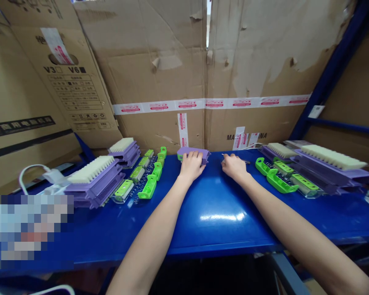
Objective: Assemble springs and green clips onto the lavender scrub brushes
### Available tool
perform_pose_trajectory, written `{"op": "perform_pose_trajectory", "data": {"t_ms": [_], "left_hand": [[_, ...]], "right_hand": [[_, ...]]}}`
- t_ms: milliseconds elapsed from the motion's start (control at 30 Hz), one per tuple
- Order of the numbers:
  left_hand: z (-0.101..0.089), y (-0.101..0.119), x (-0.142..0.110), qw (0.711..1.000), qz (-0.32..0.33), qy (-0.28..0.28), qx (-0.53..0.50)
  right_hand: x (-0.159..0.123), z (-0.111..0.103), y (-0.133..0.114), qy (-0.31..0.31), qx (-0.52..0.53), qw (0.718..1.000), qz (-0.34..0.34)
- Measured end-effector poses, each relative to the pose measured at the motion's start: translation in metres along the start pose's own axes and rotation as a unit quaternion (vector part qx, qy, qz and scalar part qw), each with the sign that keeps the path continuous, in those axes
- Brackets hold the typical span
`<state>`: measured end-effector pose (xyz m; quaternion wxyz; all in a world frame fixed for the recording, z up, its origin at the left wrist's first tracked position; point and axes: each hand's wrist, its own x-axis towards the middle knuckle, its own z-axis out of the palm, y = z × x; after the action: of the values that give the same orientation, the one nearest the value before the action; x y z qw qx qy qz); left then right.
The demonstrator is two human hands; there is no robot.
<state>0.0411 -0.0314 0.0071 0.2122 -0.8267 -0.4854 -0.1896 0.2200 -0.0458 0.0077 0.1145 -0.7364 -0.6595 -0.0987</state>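
My left hand (191, 164) rests on a purple plastic part (193, 153) lying flat at the back middle of the blue table (215, 217), fingers curled over its top. My right hand (234, 166) lies just to its right, fingers closed around a thin metal tool (245, 162) whose tip points right. The two hands are a short gap apart.
Stacks of purple brush housings with cream bristles (94, 180) and green clip parts (149, 186) lie at the left. More purple housings (332, 166) and green parts (278, 178) sit at the right. Cardboard boxes (203, 73) wall the back. White cables (27, 176) lie far left.
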Motion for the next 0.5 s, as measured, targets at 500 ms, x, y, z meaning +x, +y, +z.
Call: {"op": "perform_pose_trajectory", "data": {"t_ms": [500], "left_hand": [[0.0,0.0,0.0,1.0,-0.003,-0.005,-0.005]], "right_hand": [[0.021,0.002,0.006,-0.039,0.541,0.821,0.176]]}}
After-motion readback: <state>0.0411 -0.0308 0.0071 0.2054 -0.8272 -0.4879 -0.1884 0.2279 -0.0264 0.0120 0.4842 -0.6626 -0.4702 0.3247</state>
